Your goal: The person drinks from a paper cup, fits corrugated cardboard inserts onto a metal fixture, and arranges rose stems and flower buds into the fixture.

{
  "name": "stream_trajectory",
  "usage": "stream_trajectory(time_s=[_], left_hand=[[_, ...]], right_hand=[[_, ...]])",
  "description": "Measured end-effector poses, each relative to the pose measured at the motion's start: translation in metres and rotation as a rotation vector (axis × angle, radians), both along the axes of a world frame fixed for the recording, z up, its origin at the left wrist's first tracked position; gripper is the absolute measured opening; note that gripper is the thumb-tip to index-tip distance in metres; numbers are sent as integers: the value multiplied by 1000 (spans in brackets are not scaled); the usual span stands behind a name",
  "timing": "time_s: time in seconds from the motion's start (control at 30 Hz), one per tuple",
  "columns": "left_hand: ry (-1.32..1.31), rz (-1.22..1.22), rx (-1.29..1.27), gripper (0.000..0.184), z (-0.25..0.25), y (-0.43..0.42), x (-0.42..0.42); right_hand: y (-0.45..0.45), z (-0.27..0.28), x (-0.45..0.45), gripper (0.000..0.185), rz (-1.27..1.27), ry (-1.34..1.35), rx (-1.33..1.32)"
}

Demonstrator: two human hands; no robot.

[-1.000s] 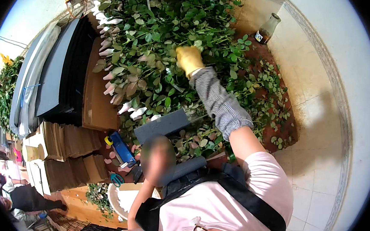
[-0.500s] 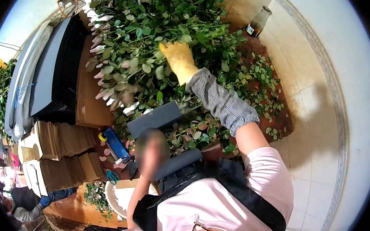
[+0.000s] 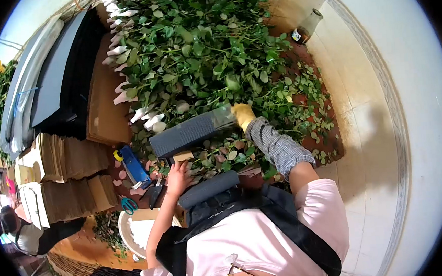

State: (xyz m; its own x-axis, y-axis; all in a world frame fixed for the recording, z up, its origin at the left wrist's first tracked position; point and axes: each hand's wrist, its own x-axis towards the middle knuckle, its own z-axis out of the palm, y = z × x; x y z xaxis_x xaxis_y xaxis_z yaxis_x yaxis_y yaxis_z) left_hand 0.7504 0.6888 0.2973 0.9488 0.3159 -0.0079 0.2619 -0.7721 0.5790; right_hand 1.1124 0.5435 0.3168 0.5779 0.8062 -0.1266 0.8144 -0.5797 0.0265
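Note:
My bare left hand (image 3: 178, 178) has its fingertips at the lower edge of a small piece of cardboard (image 3: 183, 156), apparently pinching it. That piece lies against the near side of a long dark grey ribbed block (image 3: 187, 133). From the block's right end a clear plastic part (image 3: 223, 117) sticks out. Beside it is my right hand (image 3: 243, 116) in a yellow glove, fingers curled; whatever is in them is hidden. Beyond the block lies a large pile of leafy rose stems (image 3: 200, 57), with white-wrapped heads (image 3: 122, 97) along its left side.
Left of me are stacked cardboard sheets (image 3: 71, 158), a blue tape dispenser (image 3: 134, 164), teal scissors (image 3: 129, 206) and a white round tub (image 3: 127, 237). A grey roll (image 3: 209, 189) lies close to my body. A glass bottle (image 3: 305, 28) stands by the wall. Another person (image 3: 30, 233) is far left.
My right hand has come back from the middle of the leafy pile to the right end of the grey block. My left hand has moved up to the cardboard piece.

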Motion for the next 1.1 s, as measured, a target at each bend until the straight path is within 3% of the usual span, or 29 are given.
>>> stream_trajectory(time_s=[0.03,0.07,0.13,0.17,0.23,0.27,0.33,0.4,0.47,0.53,0.63,0.7,0.73,0.77,0.8,0.87,0.93,1.0,1.07,1.1], left_hand=[[-4,-7,5,74,1,1,1],[16,-2,14,74,1,0,1],[46,9,20,74,3,-3,-1],[26,11,31,75,4,-3,-1],[11,5,41,75,4,-4,-1],[11,4,27,76,2,-4,-1],[13,-6,19,77,2,-2,1],[15,-7,22,77,4,-2,0],[22,2,28,77,7,-5,0],[25,9,29,77,10,-2,-1],[-1,35,10,76,3,-6,0],[1,51,-2,77,-3,-10,-4],[4,55,-4,77,-3,-7,-2],[8,40,-2,77,-2,-5,-3],[9,33,-2,78,-2,-5,-2],[13,51,6,78,3,-7,-1],[56,61,1,78,4,-7,-1],[80,74,28,79,-3,-8,-4],[77,65,43,81,-6,-7,-4],[77,60,29,82,-5,-6,-4]], right_hand=[[4,3,4,23,10,47,-313],[-1,8,9,23,9,44,-310],[-9,47,-1,32,67,183,52],[2,75,-3,37,0,218,-79],[15,119,-18,33,84,-53,140],[26,144,-26,37,123,-23,291],[52,143,-22,38,300,15,518],[67,112,-19,31,356,-167,501],[57,49,-6,37,181,-176,238],[32,-25,0,35,35,-211,303],[0,-51,-20,36,-147,-69,272],[2,-62,-3,42,-193,110,202],[13,-77,18,47,-277,327,125],[12,-15,15,47,-150,319,172],[23,5,20,47,-239,378,194],[37,67,24,44,-74,302,223],[59,121,22,44,119,434,546],[86,176,8,44,254,879,938],[111,201,23,56,273,-29,783],[123,199,34,61,227,-353,722]])
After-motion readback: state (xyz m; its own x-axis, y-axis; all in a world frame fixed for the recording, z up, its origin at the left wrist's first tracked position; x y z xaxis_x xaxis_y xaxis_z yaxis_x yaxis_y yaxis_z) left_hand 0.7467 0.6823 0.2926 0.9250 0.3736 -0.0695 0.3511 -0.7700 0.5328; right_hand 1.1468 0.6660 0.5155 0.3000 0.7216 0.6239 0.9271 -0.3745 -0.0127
